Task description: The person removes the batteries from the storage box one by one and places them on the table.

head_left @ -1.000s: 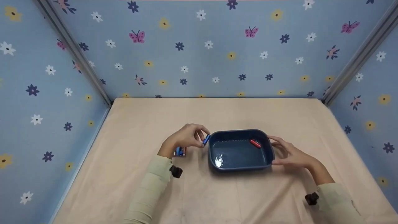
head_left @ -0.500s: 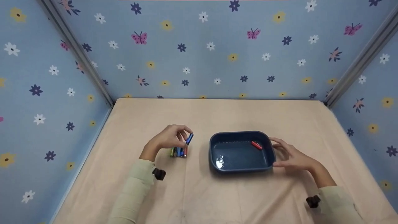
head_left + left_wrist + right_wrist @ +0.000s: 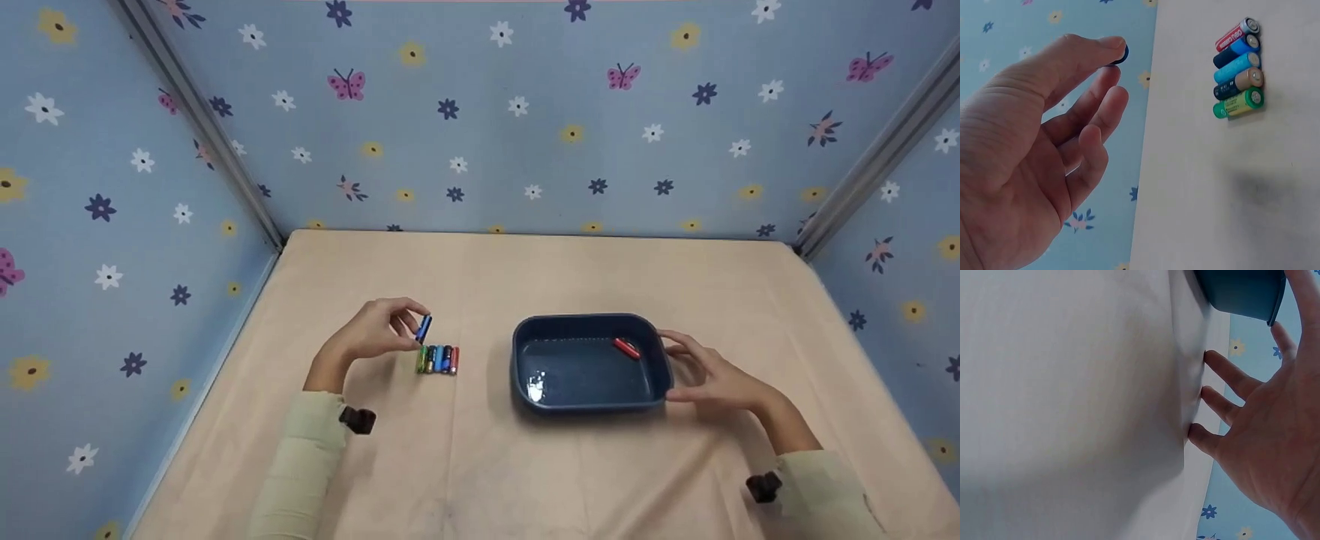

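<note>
My left hand pinches a dark blue battery between thumb and fingertips, just above and behind a row of batteries. Most of that battery is hidden by the thumb in the left wrist view, where only its dark end shows. The row holds a green battery, a light blue battery, a red-and-silver battery and others, side by side. Spread at the right end of a dark blue dish, my right hand touches its rim with thumb and index finger. A red battery lies inside the dish.
A cream cloth with some creases covers the table. Flowered blue panels enclose the back and both sides, with grey posts at the corners.
My left hand has moved left with the blue battery, from beside the dish's left rim to over the row of batteries. The right hand stays at the dish.
</note>
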`<state>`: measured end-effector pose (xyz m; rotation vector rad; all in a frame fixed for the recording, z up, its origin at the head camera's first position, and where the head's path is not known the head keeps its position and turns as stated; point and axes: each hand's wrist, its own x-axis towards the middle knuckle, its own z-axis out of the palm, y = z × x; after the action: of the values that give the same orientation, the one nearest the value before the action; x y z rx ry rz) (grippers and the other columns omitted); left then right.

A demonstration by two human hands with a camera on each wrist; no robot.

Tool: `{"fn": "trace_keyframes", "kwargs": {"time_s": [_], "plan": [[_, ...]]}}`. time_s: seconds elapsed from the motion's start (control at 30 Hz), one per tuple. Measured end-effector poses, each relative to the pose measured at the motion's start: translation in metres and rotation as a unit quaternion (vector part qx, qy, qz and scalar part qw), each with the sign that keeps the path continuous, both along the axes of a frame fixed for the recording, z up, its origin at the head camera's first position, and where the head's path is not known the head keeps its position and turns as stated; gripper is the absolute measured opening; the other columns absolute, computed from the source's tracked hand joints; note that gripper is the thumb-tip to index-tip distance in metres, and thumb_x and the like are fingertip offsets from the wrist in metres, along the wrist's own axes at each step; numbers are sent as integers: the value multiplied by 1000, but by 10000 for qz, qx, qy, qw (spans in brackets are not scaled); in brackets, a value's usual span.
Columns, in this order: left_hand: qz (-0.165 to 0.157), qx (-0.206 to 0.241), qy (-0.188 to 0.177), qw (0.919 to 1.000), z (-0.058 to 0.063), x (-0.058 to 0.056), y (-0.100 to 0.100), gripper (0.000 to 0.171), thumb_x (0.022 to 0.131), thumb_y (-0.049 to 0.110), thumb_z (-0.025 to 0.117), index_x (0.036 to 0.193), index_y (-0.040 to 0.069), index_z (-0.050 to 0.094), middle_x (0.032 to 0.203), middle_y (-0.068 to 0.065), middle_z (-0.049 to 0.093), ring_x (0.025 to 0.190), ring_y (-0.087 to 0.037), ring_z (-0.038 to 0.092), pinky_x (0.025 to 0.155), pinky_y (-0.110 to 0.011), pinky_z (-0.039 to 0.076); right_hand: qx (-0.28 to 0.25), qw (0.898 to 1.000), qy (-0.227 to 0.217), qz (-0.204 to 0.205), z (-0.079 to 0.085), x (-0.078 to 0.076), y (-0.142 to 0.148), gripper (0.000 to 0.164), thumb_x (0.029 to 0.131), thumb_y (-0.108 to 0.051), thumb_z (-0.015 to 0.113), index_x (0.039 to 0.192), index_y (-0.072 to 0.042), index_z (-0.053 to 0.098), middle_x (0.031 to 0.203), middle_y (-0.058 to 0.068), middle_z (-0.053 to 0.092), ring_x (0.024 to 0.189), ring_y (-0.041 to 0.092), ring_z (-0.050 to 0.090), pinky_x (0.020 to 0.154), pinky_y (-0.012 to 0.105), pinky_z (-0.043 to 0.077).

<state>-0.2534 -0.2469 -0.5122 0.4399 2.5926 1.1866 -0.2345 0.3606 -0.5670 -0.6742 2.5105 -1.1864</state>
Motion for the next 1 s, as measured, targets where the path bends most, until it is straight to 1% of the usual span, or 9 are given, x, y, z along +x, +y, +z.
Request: {"fn": "trace_keyframes", "kwargs": {"time_s": [0.2,0.37,0.47,0.63,0.8,0.87,1.0], "plan": [[150,44,-103,9998,-10,2,-2,56,91,2,87,144,4,71,113,-16,76,95,-19,68,84,-27,58,48,10000,-39,-35,1,2,4,98,92,-18,92,174,-22,39,173,27,50,157,61,48,123,92,17],[361,-39,-300,9989,-25,2,-4,56,91,3,88,144,6,72,112,-12,75,94,-18,67,81,-25,57,27,9998,-136,-134,2,4,4,98,93,-19,92,175,-22,38,174,27,48,159,60,45,123,93,14],[477,-91,-436,9979,-34,4,-7,57,91,3,88,145,5,71,113,-13,75,94,-19,66,81,-26,55,20,9998,-182,-115,2,4,1,98,93,-20,92,175,-22,37,174,28,48,160,60,43,123,94,12],[586,81,-596,9965,-50,5,-14,55,91,1,88,143,1,71,112,-15,75,93,-19,64,80,-26,53,23,9998,-158,-123,1,3,0,98,93,-20,92,175,-22,38,176,26,46,160,60,43,124,93,12],[541,244,-665,9960,-69,7,-17,53,90,-2,87,140,-6,70,109,-17,78,91,-14,65,80,-22,52,-42,9997,-201,-92,0,2,1,97,94,-17,91,175,-21,38,174,26,50,158,59,44,126,90,14],[567,304,-678,9956,-73,8,-17,53,90,-2,88,140,-7,70,109,-17,78,91,-13,64,79,-21,52,-89,9997,-223,-48,0,1,1,97,94,-15,91,175,-20,38,173,27,50,158,60,44,125,89,15],[721,395,-684,9943,-78,9,-16,52,90,-1,88,139,-5,70,110,-15,76,90,-15,62,78,-21,51,-72,9998,-199,-45,-1,2,1,97,94,-16,91,175,-20,38,173,27,51,158,60,44,125,90,14]]}}
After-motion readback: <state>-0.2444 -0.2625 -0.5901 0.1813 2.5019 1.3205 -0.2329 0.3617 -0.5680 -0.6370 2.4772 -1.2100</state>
